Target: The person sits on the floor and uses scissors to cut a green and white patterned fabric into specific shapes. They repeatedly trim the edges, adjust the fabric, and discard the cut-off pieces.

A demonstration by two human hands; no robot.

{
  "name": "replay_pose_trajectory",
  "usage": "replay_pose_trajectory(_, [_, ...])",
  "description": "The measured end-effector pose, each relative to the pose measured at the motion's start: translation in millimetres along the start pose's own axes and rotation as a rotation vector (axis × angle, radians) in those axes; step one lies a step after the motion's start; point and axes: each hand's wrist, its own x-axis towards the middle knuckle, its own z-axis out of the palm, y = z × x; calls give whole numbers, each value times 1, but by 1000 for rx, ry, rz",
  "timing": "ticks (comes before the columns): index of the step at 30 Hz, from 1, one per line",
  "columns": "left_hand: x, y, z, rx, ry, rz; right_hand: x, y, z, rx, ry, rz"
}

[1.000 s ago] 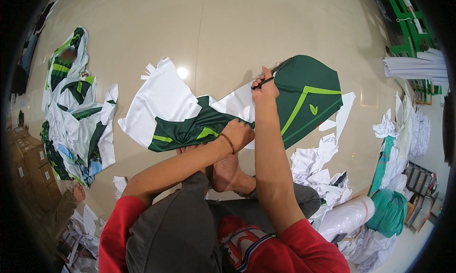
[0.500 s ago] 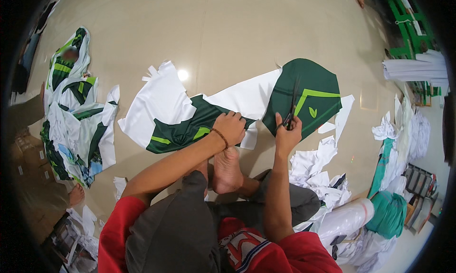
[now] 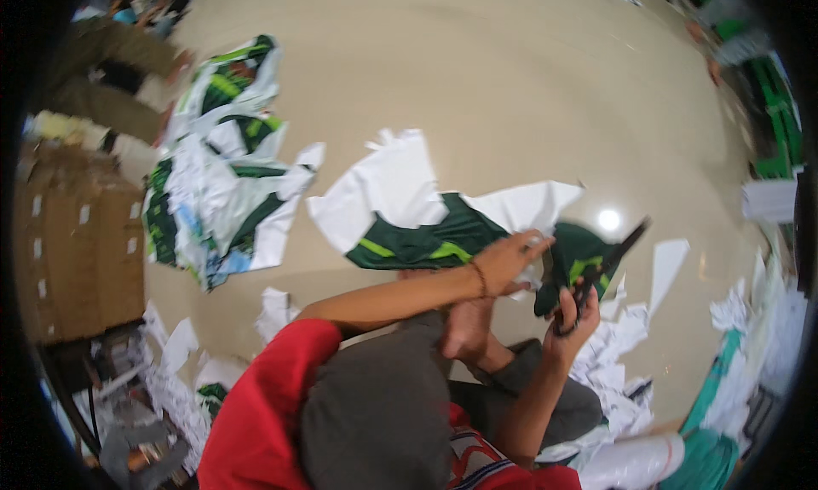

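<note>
My right hand (image 3: 574, 319) grips a pair of black scissors (image 3: 612, 267), the blades pointing up and to the right. Close beside it, my left hand (image 3: 514, 258), with a brown bracelet on the wrist, has its fingertips pinched at the left edge of a dark green fabric piece (image 3: 578, 241) with lime stripes. That piece is partly folded and lies behind the scissors. A white and dark green fabric piece (image 3: 409, 226) spreads over the floor to the left, partly under my left hand. Motion blurs the fingers somewhat.
A heap of green and white fabric pieces (image 3: 217, 183) lies at left, near another person's leg (image 3: 111, 72). Cardboard boxes (image 3: 85, 243) stand at far left. White scraps (image 3: 613, 354) and a plastic-wrapped roll (image 3: 635, 464) are at right. Another person's hand (image 3: 714, 71) shows at upper right.
The view has swung left. My left hand has moved right from the white and green piece to the dark green one, which is now partly folded. The scissors have tilted rightward.
</note>
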Motion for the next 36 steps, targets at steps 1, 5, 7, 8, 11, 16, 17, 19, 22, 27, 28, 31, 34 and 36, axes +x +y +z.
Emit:
replay_pose_trajectory(1, [0, 3, 2, -58, 53, 57, -15, -13, 20, 100, -96, -3])
replay_pose_trajectory(5, [1, -14, -9, -519, -289, -58, -44, -17, 31, 148, -333, 11])
replay_pose_trajectory(7, [-9, -37, -10, -803, -255, -149, -40, -9, 20, -15, -349, -31])
replay_pose_trajectory(8, [-52, -80, 4, -838, 3, -161, -47, -8, 30, -65, -348, 12])
replay_pose_trajectory(11, [-87, -41, -104, -606, 81, 59, -17, -12, -24, -283, -215, -21])
replay_pose_trajectory(16, [-255, -8, -256, -176, 400, -373, -7, 1, -89, -444, -136, 141])
replay_pose_trajectory(17, [-288, 12, -284, -32, 416, -406, -9, 2, -95, -468, -89, 154])
replay_pose_trajectory(19, [-345, 57, -313, 29, 505, -605, -6, 10, -113, -550, -81, 200])
replay_pose_trajectory(22, [-430, 130, -351, 180, 463, -867, -9, 27, -129, -607, -43, 192])
replay_pose_trajectory(27, [-524, 224, -354, 301, 343, -1349, 12, 64, -186, -856, -55, 227])
replay_pose_trajectory(28, [-564, 231, -346, 329, 338, -1412, 11, 64, -184, -860, -54, 230])
replay_pose_trajectory(31, [-637, 253, -320, 177, 246, -1845, 10, 69, -183, -860, -55, 243])
replay_pose_trajectory(34, [-720, 246, -269, 342, -261, -2119, 4, 75, -183, -863, -87, 262])
replay_pose_trajectory(36, [-731, 231, -255, 345, -476, -2208, 1, 73, -181, -839, -85, 259])
